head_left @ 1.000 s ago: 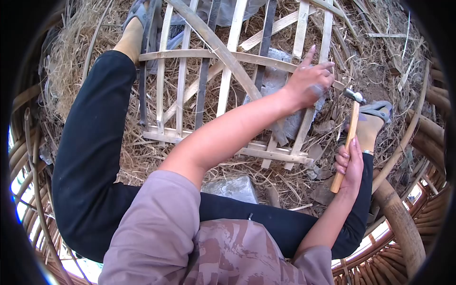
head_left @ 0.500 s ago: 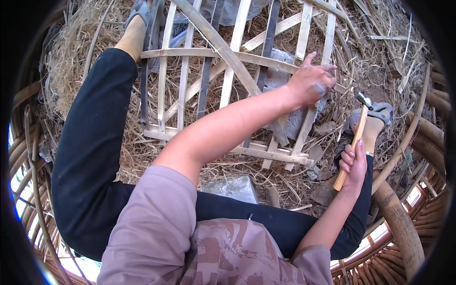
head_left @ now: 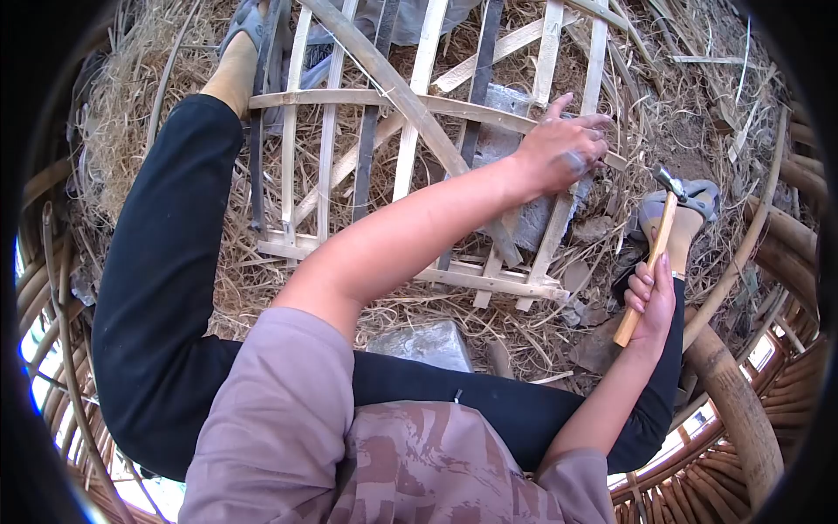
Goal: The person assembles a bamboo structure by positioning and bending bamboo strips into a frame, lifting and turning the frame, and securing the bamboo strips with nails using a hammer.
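A lattice of pale and dark wooden strips [head_left: 406, 162] lies on the ground between my legs, with a wider strip [head_left: 384, 74] slanting across it. My left hand [head_left: 563, 153] is at the lattice's right side, over the end of the curved crosspiece [head_left: 454, 106]. Its fingers are apart and slightly bent, and I cannot tell whether they touch the wood. Near my right foot, my right hand [head_left: 650, 297] grips the wooden handle of a hammer [head_left: 662, 231], its metal head pointing up and away from me. Beneath the lattice's right part is a grey block [head_left: 526, 225], partly covered by the strips and my arm.
Another grey block [head_left: 423, 346] sits close to my legs. Dry fibres and shavings [head_left: 131, 148] cover the ground. A thick bamboo pole [head_left: 733, 393] and bent canes [head_left: 755, 236] run along the right. Clear plastic sheeting [head_left: 419, 22] lies at the far end.
My left hand has shifted slightly left, and its fingers are a little more bent. The lattice appears slightly further left in view. The hammer stays in my right hand, almost unmoved.
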The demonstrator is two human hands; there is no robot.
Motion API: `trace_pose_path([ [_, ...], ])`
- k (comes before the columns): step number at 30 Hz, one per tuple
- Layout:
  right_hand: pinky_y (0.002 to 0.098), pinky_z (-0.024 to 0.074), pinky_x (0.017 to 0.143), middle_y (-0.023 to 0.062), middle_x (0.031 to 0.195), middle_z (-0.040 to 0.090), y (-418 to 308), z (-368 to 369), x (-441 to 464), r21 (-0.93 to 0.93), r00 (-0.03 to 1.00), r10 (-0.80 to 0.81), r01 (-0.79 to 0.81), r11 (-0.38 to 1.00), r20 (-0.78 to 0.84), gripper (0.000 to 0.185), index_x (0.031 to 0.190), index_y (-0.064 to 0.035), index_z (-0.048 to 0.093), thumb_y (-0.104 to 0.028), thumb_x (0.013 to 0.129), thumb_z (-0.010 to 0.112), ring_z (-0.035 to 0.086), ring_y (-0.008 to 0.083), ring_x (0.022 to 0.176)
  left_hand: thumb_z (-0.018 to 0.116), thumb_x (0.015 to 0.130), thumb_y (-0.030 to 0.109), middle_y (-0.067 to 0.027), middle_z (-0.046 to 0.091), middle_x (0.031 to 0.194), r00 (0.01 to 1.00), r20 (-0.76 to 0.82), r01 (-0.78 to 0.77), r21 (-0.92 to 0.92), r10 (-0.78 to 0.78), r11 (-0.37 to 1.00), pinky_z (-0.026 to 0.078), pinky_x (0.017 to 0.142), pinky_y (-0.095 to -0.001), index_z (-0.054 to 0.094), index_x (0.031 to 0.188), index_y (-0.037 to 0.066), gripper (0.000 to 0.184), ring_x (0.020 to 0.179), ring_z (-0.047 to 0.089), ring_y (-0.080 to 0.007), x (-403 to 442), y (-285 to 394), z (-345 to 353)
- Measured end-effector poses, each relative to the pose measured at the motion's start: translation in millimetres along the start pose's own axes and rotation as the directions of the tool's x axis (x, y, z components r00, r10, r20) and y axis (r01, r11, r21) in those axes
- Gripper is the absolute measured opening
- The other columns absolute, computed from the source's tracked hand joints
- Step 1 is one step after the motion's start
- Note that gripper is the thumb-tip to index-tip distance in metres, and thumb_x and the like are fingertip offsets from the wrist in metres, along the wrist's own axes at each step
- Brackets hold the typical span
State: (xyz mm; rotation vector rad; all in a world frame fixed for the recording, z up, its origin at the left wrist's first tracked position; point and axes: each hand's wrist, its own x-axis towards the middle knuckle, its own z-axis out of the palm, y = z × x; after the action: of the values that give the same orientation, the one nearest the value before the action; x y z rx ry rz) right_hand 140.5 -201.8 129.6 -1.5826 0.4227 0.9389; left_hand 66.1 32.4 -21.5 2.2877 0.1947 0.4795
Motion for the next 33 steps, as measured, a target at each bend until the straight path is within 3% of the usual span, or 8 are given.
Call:
trace_pose_path([
  [14,0.0145,0.0266,0.038,-0.0066,0.071,0.034,8,-15,5,0.036,1.000,0.026,-0.026,0.999,0.008,0.044,0.154,-0.0177,0.037,-0.031,0.112,0.041,0.030,-0.0005,0.050,0.070,0.090,0.029,0.0016,0.074,0.113,0.997,0.061,-0.045,0.072,0.041,0.996,0.030,0.116,-0.0623,0.071,0.101,0.016,0.016,0.133,0.055,-0.0166,-1,-3,-5],
  [17,0.0150,0.0291,0.040,-0.0051,0.073,0.039,14,-14,2,0.039,1.000,0.018,-0.019,0.999,0.015,0.040,0.150,-0.0195,0.042,-0.030,0.111,0.042,0.033,0.0005,0.051,0.071,0.090,0.028,-0.0017,0.073,0.117,0.999,-0.030,-0.024,0.047,0.025,0.999,0.032,0.116,-0.0592,0.072,0.104,0.016,0.018,0.131,0.056,-0.0163,-2,-2,-1],
  [20,0.0143,0.0294,0.040,-0.0048,0.072,0.038,15,-2,-2,0.064,1.000,0.008,-0.009,0.998,0.023,0.038,0.148,-0.0206,0.043,-0.029,0.111,0.041,0.034,0.0007,0.050,0.072,0.091,0.024,-0.0026,0.073,0.121,0.998,0.069,0.003,0.052,-0.007,0.999,0.030,0.117,-0.0578,0.072,0.110,0.014,0.022,0.132,0.056,-0.0174,1,3,-10],
  [23,0.0147,0.0291,0.039,-0.0043,0.072,0.040,19,8,-2,0.088,0.999,0.013,-0.016,0.996,0.041,0.039,0.150,-0.0203,0.042,-0.028,0.111,0.042,0.034,0.0006,0.050,0.072,0.091,0.024,-0.0031,0.072,0.124,1.000,0.013,-0.003,0.003,0.003,1.000,0.029,0.118,-0.0562,0.073,0.114,0.013,0.025,0.132,0.056,-0.0176,-1,2,-11],
  [26,0.0147,0.0285,0.039,-0.0032,0.073,0.042,21,21,-10,-0.098,0.993,0.118,-0.115,0.989,0.029,0.046,0.155,-0.0193,0.035,-0.029,0.110,0.045,0.034,0.0006,0.050,0.072,0.090,0.023,-0.0029,0.070,0.127,1.000,0.024,0.005,0.013,-0.006,1.000,0.028,0.119,-0.0550,0.074,0.116,0.013,0.027,0.133,0.055,-0.0177,-2,2,-13],
  [29,0.0140,0.0267,0.039,-0.0050,0.073,0.038,14,20,-11,-0.109,0.995,0.094,-0.095,0.989,-0.016,0.043,0.153,-0.0202,0.039,-0.029,0.111,0.043,0.031,0.0003,0.050,0.072,0.090,0.023,-0.0027,0.069,0.130,1.000,0.026,0.001,0.022,-0.002,1.000,0.028,0.119,-0.0546,0.074,0.116,0.013,0.028,0.134,0.055,-0.0179,-3,0,-12],
  [30,0.0139,0.0260,0.039,-0.0046,0.073,0.038,17,17,-8,-0.021,0.998,0.050,-0.049,0.999,0.031,0.044,0.153,-0.0204,0.038,-0.029,0.111,0.043,0.031,0.0005,0.050,0.071,0.090,0.023,-0.0026,0.069,0.131,1.000,0.028,0.001,0.023,-0.001,1.000,0.028,0.119,-0.0544,0.073,0.116,0.013,0.028,0.134,0.054,-0.0180,-3,0,-12],
  [33,0.0138,0.0253,0.039,-0.0044,0.073,0.038,18,17,-5,-0.011,0.999,0.048,-0.048,0.999,0.012,0.044,0.154,-0.0208,0.038,-0.029,0.111,0.043,0.031,0.0006,0.050,0.071,0.091,0.023,-0.0036,0.068,0.131,0.999,0.042,0.002,0.045,-0.004,0.999,0.028,0.119,-0.0542,0.073,0.118,0.013,0.029,0.135,0.054,-0.0181,-3,1,-13],
])
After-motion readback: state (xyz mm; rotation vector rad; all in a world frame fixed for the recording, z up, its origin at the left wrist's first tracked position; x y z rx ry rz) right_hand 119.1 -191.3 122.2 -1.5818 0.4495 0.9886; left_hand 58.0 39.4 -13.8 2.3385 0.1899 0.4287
